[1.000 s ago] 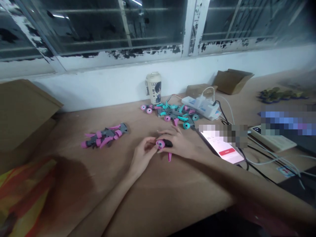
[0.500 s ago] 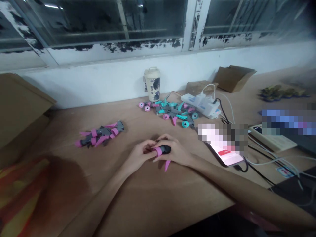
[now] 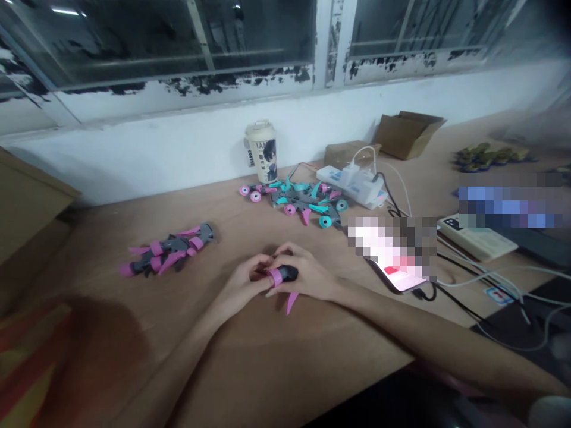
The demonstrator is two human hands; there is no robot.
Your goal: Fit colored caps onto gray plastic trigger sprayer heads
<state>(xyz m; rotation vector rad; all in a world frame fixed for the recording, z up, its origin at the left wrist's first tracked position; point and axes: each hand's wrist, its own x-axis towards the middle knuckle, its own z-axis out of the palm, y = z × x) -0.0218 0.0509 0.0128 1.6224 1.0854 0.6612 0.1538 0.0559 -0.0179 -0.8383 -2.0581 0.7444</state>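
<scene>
A small toy part (image 3: 282, 276) sits between both hands near the middle of the table (image 3: 267, 356): a dark grey body with a pink ring at its left end and a pink curved claw pointing down-right beneath it.

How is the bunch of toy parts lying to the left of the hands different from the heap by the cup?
The left bunch is pink and grey only; the heap mixes teal, pink and grey. The bunch looks joined into one long piece, while the heap is loose parts, some of them small rings. The bunch lies on bare table; the heap lies between the cup and a power strip. Both include pink claw-like spikes.
</scene>
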